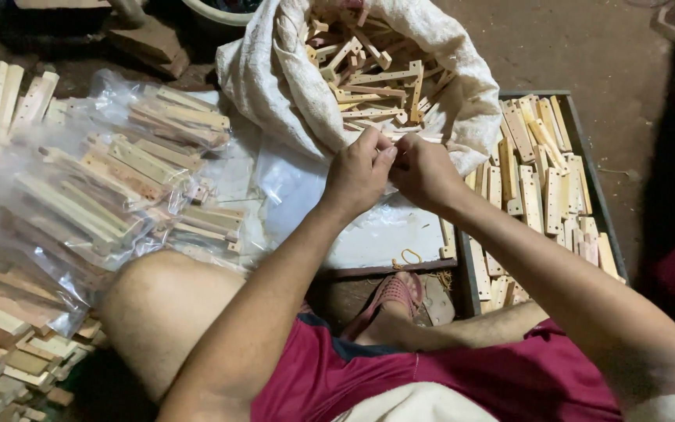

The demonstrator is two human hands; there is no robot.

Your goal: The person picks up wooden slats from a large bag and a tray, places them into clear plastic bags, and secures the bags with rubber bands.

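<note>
My left hand (359, 173) and my right hand (423, 172) meet at the near rim of a white cloth sack (275, 86). Both hands have their fingers pinched together on a small bundle of thin wooden strips (400, 139) at the sack's edge; what lies between the fingertips is mostly hidden. The sack is full of loose pale wooden strips with holes (373, 74). My bare left knee (162, 301) and a foot in a red sandal (391, 295) are below the hands.
Clear plastic bags packed with wooden strips (111, 187) pile up at the left. A dark tray (597, 199) at the right holds several more strips. Stacked wood pieces (1, 336) lie at the lower left. A yellow rubber band (409, 256) rests on white plastic sheet (369, 234).
</note>
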